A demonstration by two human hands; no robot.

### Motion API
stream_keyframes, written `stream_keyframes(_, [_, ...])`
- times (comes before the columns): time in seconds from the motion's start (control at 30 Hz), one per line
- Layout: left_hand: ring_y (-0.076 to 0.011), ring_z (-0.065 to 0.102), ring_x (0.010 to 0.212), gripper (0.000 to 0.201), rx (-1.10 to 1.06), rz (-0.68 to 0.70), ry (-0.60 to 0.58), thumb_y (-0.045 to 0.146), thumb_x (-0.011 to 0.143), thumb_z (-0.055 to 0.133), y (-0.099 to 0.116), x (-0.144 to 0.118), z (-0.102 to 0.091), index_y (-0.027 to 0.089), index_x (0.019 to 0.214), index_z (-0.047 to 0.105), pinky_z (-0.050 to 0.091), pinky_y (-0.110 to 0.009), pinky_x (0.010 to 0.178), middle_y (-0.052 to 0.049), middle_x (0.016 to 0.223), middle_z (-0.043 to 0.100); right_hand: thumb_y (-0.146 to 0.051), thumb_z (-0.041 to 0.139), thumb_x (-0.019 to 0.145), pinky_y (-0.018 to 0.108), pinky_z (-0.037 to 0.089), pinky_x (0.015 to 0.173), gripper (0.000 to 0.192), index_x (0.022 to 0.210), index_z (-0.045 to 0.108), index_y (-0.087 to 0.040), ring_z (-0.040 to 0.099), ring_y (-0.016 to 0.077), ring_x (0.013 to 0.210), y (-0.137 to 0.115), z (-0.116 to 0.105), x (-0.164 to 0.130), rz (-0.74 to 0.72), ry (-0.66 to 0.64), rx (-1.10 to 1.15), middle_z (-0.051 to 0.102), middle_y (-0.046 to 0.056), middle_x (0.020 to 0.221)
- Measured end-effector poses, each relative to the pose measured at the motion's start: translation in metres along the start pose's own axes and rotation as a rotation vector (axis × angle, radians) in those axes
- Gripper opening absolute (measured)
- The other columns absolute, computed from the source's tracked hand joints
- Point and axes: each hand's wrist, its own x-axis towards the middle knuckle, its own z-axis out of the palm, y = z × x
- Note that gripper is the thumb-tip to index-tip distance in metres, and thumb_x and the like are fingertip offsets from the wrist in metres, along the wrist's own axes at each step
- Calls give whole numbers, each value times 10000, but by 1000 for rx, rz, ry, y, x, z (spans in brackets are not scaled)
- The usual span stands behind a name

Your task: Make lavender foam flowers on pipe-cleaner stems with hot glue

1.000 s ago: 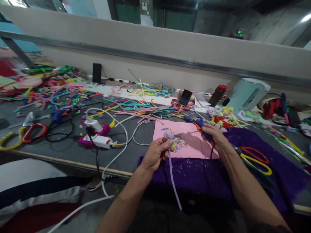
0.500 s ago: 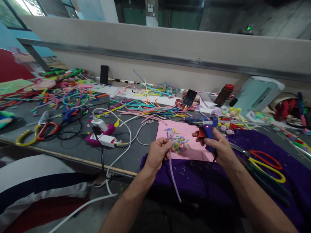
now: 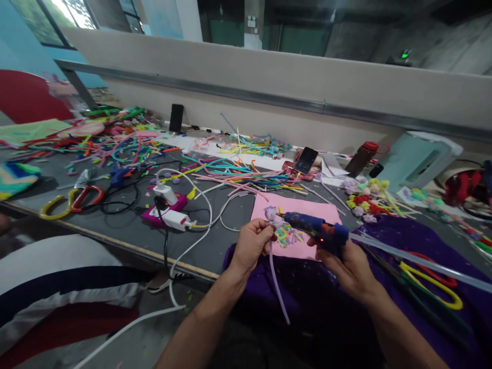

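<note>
My left hand (image 3: 251,245) pinches a lilac foam stem (image 3: 277,287) topped by a small lilac flower (image 3: 270,212); the stem hangs down over the table edge. My right hand (image 3: 346,261) grips a blue glue gun (image 3: 315,227) with a red light on, a clear glue stick (image 3: 418,262) trailing from its back. The gun's nozzle points left, close to the flower. Below both lies a pink sheet (image 3: 300,207) with a small heap of coloured foam bits (image 3: 289,234), on a purple cloth (image 3: 415,241).
Yellow and red scissors (image 3: 434,279) lie on the cloth at right. A power strip with white chargers (image 3: 167,212) and cables sits left of the sheet. Coloured foam strips (image 3: 238,174), a phone (image 3: 306,160), a bottle (image 3: 359,156), finished flowers (image 3: 365,197) crowd the back. A person's striped garment (image 3: 57,287) is at left.
My right hand lifted the glue gun off the table and swung its nozzle left toward the flower in my left hand. The view shifted left.
</note>
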Motion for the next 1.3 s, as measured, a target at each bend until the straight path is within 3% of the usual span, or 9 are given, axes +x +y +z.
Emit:
stream_keyframes(0.43, [-38,413,298,246,145,31,22,360,675,635,0,-1,0,140,648,529,294,-136,290,18,497,579,-325,415,857,299,445,624,196,909,543,-186,571,183,685,-7,4,3,-28,-23,-252,614,68,818])
stream_keyframes(0.57, [-39,411,296,256,158,22,24,374,668,637,-1,0,0,143,649,529,290,-138,289,16,495,579,-334,438,845,311,431,610,193,921,534,-184,560,198,676,-3,6,1,-42,31,-328,609,67,782])
stream_keyframes(0.83, [-38,416,307,263,175,6,16,384,670,634,-2,0,0,143,662,530,294,-134,299,16,502,580,-333,431,851,335,439,642,179,903,520,-186,570,226,733,0,6,0,-40,-6,-317,574,51,709])
stream_keyframes(1.0, [-40,419,302,268,174,4,30,386,655,644,-1,0,0,138,663,545,294,-140,295,13,505,586,-320,438,852,346,453,677,166,932,531,-207,585,231,740,0,6,0,-62,-31,-323,542,20,619])
stream_keyframes(1.2, [-37,417,297,264,169,13,31,384,661,638,1,0,1,137,657,546,292,-135,293,12,500,583,-301,426,857,353,462,672,275,1108,498,-213,595,223,708,-3,4,1,-96,-46,-334,606,42,741])
stream_keyframes(1.3, [-37,415,294,266,164,14,32,388,663,636,0,0,1,136,657,552,296,-134,293,13,490,577,-291,436,851,350,461,665,267,1096,510,-215,592,223,691,-3,3,0,-94,-55,-325,586,26,674])
